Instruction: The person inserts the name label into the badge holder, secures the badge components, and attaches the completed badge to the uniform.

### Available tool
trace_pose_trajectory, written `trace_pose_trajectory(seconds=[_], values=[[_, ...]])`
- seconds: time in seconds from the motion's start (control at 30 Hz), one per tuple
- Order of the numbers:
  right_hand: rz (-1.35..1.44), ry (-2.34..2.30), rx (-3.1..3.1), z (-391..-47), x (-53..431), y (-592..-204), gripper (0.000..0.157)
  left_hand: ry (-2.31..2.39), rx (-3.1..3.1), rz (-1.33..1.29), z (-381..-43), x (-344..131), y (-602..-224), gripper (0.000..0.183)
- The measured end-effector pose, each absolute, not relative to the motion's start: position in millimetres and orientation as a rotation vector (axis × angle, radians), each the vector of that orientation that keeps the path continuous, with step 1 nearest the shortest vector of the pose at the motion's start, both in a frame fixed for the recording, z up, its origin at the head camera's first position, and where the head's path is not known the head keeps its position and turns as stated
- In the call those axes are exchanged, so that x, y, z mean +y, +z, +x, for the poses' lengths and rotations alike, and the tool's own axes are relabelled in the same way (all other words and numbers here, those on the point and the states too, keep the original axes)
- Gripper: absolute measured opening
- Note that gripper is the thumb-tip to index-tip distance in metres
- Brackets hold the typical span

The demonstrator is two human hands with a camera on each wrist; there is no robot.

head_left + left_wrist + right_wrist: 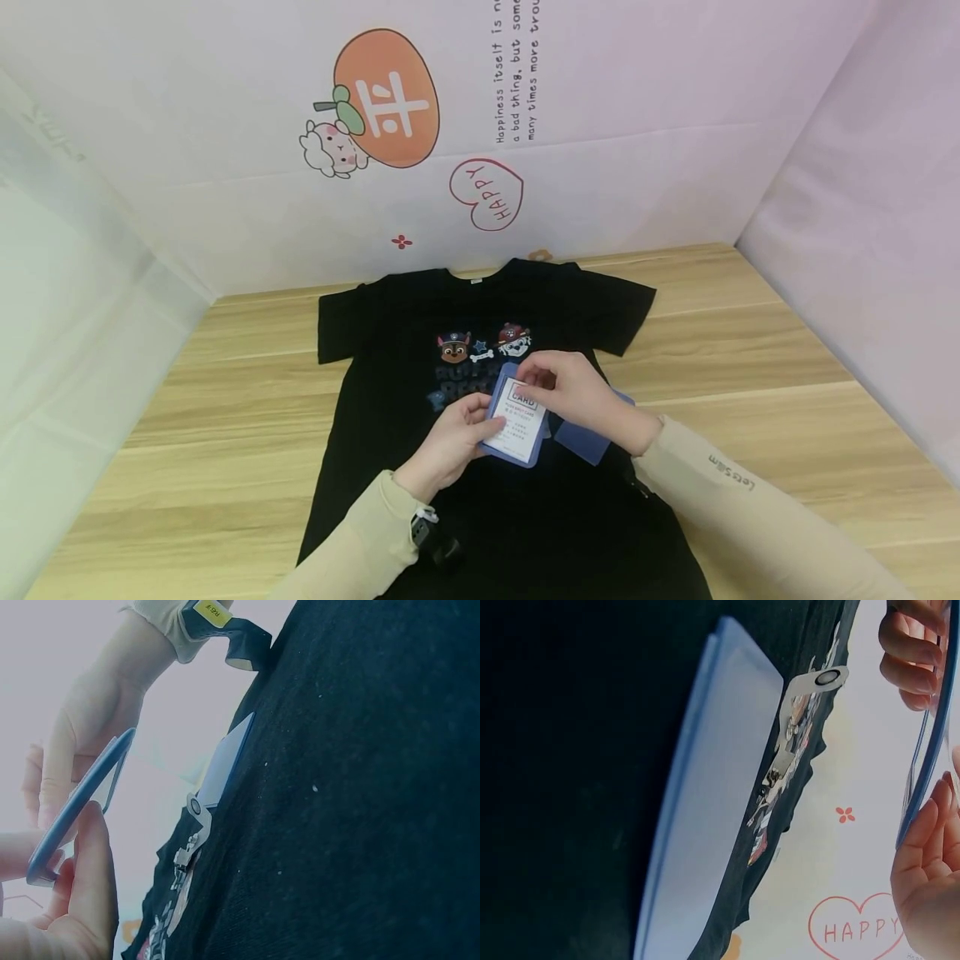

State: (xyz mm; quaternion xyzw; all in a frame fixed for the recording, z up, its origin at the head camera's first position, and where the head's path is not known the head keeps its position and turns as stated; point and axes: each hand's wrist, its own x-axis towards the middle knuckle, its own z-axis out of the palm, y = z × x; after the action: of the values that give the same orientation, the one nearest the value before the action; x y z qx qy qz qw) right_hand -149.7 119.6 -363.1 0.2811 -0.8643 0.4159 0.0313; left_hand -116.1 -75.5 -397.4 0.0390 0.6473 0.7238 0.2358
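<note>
A blue-edged card holder (513, 457) is held tilted over the middle of a black T-shirt (517, 525). Inside its frame shows a white paper insert (516, 427) printed with "CARD". My left hand (450, 437) grips the holder's lower left side, thumb across the front. At the top end, my right hand (570, 392) pinches the insert with thumb and curled fingers. Under the right wrist a second blue holder piece (712, 787) lies on the shirt, and a clear strap with a metal snap (826, 678) shows beside it.
The shirt lies spread on a wood-grain table (202, 442), its neck toward the back. Cartoon dog faces (453, 347) decorate its chest. A white printed cloth (600, 183) hangs behind, and pale cloth walls flank both sides.
</note>
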Motion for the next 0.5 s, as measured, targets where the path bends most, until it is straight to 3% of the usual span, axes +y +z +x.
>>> trace_pose_trajectory(seconds=[0.2,0.5], values=[[0.821,1.264,-2.600,-152.1,124.3,-363.9,0.010,1.995,1.773,0.106,-115.8,-75.2,-397.2,0.025],[0.682,1.344,-2.694,-157.2,130.6,-369.6,0.028,1.996,1.780,0.100,-115.1,-73.6,-395.1,0.025]])
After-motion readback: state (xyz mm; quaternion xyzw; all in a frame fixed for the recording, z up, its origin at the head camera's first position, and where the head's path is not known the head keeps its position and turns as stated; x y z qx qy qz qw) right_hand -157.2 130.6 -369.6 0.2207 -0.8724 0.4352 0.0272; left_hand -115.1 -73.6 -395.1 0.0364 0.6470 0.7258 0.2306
